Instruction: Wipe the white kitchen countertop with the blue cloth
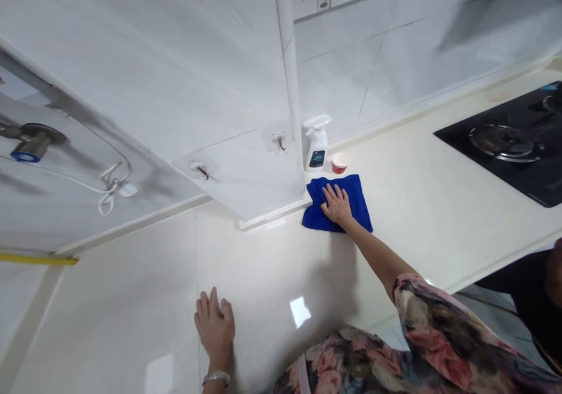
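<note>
My right hand (337,205) lies flat on a blue cloth (360,204), fingers spread, pressing it against the pale countertop (263,265). The cloth is spread out beside the end of a white tiled wall corner. Just behind it stand a white spray bottle (317,145) with a dark label and a small red-and-white tub (339,163). To the left and nearer to me, my left hand (216,328) rests palm down on the counter with its fingers extended, holding nothing. A bracelet circles that wrist.
A black gas hob (509,142) is set into the counter at the right. Two adhesive hooks (199,168) are on the jutting wall. A tap valve (35,142), a tied white cable (112,186) and a yellow pipe (39,259) are at the left. Part of another person (522,288) shows at lower right.
</note>
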`<act>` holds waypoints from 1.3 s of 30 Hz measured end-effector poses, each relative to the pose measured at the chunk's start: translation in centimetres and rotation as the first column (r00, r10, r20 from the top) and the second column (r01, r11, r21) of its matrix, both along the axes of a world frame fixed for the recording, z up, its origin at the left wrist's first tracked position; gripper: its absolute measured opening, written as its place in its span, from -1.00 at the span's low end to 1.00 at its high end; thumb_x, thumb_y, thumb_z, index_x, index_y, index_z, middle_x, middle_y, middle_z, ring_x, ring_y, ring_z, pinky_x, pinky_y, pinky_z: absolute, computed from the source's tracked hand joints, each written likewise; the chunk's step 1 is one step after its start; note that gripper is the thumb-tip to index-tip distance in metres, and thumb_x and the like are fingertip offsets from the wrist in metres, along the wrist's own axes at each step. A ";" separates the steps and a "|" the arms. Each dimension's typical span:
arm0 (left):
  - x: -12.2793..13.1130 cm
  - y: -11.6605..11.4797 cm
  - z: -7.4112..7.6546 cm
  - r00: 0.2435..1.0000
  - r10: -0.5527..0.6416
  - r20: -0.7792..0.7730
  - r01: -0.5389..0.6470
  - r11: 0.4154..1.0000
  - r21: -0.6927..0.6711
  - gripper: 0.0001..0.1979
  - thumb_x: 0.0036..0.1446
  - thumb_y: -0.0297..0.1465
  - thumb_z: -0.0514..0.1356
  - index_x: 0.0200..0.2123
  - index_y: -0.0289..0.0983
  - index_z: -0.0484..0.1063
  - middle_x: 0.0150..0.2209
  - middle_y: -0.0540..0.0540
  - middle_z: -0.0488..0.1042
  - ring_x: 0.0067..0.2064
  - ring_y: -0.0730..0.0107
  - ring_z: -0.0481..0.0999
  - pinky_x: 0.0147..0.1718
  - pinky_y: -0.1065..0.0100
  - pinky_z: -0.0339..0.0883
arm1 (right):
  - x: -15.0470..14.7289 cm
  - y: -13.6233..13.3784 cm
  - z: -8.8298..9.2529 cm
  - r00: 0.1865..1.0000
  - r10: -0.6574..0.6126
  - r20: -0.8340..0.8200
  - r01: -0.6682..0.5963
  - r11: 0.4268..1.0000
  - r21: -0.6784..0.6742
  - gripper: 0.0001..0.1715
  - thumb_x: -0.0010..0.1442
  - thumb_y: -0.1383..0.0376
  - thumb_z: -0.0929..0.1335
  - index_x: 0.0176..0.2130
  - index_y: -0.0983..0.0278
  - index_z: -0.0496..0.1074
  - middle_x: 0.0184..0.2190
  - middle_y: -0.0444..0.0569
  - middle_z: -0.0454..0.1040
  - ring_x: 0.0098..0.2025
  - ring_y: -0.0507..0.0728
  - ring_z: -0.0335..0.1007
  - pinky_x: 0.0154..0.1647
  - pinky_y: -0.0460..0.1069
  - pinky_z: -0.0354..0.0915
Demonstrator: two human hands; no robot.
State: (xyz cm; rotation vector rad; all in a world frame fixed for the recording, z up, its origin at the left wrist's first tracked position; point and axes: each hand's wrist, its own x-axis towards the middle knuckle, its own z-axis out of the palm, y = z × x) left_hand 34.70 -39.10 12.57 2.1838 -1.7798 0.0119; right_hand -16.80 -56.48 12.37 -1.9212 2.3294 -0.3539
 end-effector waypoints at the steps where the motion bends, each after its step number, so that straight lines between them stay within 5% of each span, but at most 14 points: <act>1: 0.0 0.0 0.1 1.000 -0.002 -0.001 0.002 1.000 0.000 -0.32 0.49 -0.11 -0.11 0.38 -0.45 0.42 0.48 -0.52 0.24 0.56 -0.22 0.14 0.47 -0.22 0.10 | 0.3 -0.6 0.0 1.000 -0.004 0.002 0.004 1.000 -0.003 -0.17 0.41 0.15 0.15 0.55 0.33 0.15 0.60 0.06 0.03 0.61 0.41 -0.13 0.60 0.36 -0.17; 9: 0.2 0.3 -0.7 1.000 -0.007 -0.028 0.005 0.999 -0.046 -0.41 0.48 -0.17 -0.02 0.38 -0.37 0.43 0.49 -0.44 0.26 0.56 -0.17 0.14 0.48 -0.21 0.09 | 0.6 -3.6 -0.9 0.998 -0.050 -0.049 0.050 0.999 -0.001 -0.17 0.41 0.15 0.13 0.55 0.33 0.14 0.60 0.08 0.04 0.60 0.40 -0.08 0.59 0.35 -0.10; 14: -0.4 0.5 -0.8 0.999 0.002 -0.043 -0.006 0.996 -0.093 -0.46 0.46 -0.24 0.03 0.36 -0.33 0.46 0.48 -0.42 0.29 0.55 -0.19 0.17 0.48 -0.25 0.10 | 0.6 -2.2 -1.7 0.997 -0.045 -0.068 0.043 0.999 -0.027 -0.20 0.43 0.14 0.15 0.53 0.35 0.19 0.57 0.14 0.10 0.58 0.40 -0.03 0.57 0.34 -0.04; 23: -1.2 0.5 -0.6 0.996 0.016 -0.083 -0.023 0.996 -0.090 -0.45 0.47 -0.25 0.01 0.37 -0.35 0.44 0.50 -0.40 0.25 0.58 -0.12 0.11 0.52 -0.21 0.02 | 3.5 7.7 -2.9 0.992 0.011 -0.123 -0.028 0.989 -0.143 -0.22 0.46 0.14 0.14 0.49 0.45 0.23 0.53 0.25 0.19 0.56 0.47 0.02 0.56 0.39 -0.02; 32: -1.2 0.2 -1.4 0.992 0.016 -0.125 -0.023 0.998 -0.059 -0.41 0.46 -0.22 -0.02 0.40 -0.35 0.42 0.52 -0.39 0.22 0.58 -0.14 0.09 0.53 -0.24 -0.02 | 10.3 19.0 -3.1 0.930 0.353 -0.104 -0.367 0.909 -0.197 -0.17 0.45 0.21 0.19 0.58 0.37 0.03 0.57 0.22 0.10 0.62 0.45 -0.12 0.58 0.41 -0.06; 35: 0.0 0.4 -1.0 0.990 -0.048 -0.132 0.049 0.999 0.003 -0.40 0.44 -0.22 -0.02 0.39 -0.37 0.41 0.51 -0.40 0.23 0.57 -0.15 0.12 0.52 -0.25 0.01 | 9.5 23.1 -2.8 0.842 0.529 -0.105 -0.539 0.828 -0.154 -0.18 0.44 0.24 0.23 0.57 0.31 0.07 0.59 0.12 0.04 0.64 0.38 -0.17 0.61 0.36 -0.05; 39: 4.1 3.3 0.0 0.978 -0.192 -0.076 0.195 0.980 0.040 -0.42 0.43 -0.23 -0.01 0.34 -0.35 0.48 0.48 -0.42 0.28 0.56 -0.18 0.16 0.52 -0.27 -0.02 | 4.3 26.4 -2.6 0.730 0.680 -0.063 -0.683 0.721 -0.118 -0.22 0.45 0.23 0.23 0.56 0.20 0.12 0.57 0.02 0.12 0.63 0.28 -0.11 0.59 0.31 0.06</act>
